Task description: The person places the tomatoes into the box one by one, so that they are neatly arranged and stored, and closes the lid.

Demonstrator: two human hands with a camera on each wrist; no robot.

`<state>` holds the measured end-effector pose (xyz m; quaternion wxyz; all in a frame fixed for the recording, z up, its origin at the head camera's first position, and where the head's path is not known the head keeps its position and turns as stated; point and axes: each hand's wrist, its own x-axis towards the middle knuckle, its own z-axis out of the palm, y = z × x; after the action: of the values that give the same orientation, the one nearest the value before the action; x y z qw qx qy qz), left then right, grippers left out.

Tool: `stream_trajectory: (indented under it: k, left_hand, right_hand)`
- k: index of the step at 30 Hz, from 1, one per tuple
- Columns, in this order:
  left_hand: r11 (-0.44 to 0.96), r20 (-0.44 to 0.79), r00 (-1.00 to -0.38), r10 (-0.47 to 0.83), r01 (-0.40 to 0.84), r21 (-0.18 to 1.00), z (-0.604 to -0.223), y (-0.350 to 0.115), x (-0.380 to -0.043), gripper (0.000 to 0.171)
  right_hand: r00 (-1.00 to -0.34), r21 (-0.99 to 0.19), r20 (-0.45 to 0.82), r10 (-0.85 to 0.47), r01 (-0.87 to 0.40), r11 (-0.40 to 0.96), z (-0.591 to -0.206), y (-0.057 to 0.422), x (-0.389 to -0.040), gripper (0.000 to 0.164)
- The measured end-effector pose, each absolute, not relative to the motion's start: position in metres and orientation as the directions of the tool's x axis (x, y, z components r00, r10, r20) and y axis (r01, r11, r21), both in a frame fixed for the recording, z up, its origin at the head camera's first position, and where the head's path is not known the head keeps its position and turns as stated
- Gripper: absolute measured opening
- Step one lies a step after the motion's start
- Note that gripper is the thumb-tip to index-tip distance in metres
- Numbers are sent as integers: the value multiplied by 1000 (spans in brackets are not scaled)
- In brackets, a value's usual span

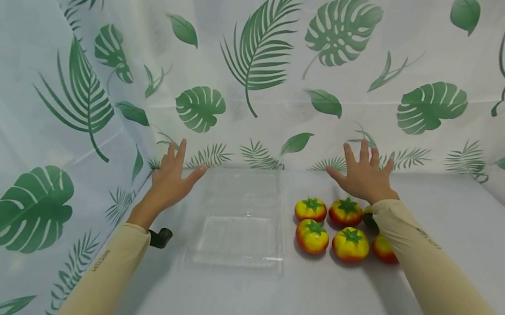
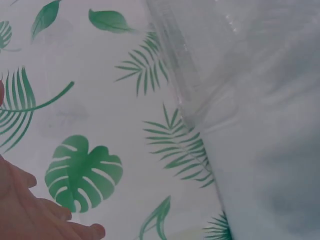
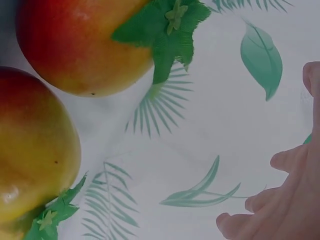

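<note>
Head cam: left grip (image 1: 169,183) and right grip (image 1: 363,178) both have fingers spread, holding nothing, with the clear tray (image 1: 241,235) on the bench (image 1: 216,304) between them and red-yellow fruits (image 1: 350,245) just right of it. Left wrist catches the clear tray's edge; right wrist, two fruits.

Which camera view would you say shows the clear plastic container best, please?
The head view: it shows the whole clear plastic container from above, beside the red-and-yellow fruits. The left wrist view catches only a blurred part at upper right; the right wrist view shows none of it.
</note>
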<state>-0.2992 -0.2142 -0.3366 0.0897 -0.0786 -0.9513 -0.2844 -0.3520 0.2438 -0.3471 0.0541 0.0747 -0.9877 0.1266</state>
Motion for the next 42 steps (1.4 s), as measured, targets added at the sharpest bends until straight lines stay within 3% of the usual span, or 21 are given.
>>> stream_trajectory:
  k: [13, 22, 29, 42]
  left_hand:
    - [757, 156, -975, 157, 221, 615, -373, -222, -253, 99]
    - [674, 28, -971, 237, 185, 715, -398, -218, -233, 106]
    - [723, -58, -957, 284, 174, 669, -414, -219, -228, 115]
    - [776, -59, -957, 284, 193, 601, -424, -213, -228, 126]
  right_hand:
    - [-986, -419, 5, -165, -152, 895, -340, 255, -350, 98]
    - [-967, -500, -29, -251, -204, 842, -333, 276, -342, 100]
    - [-951, -531, -58, -303, -228, 816, -328, 296, -335, 99]
    - [-914, -474, -193, -357, -232, 849, -339, 325, -312, 94]
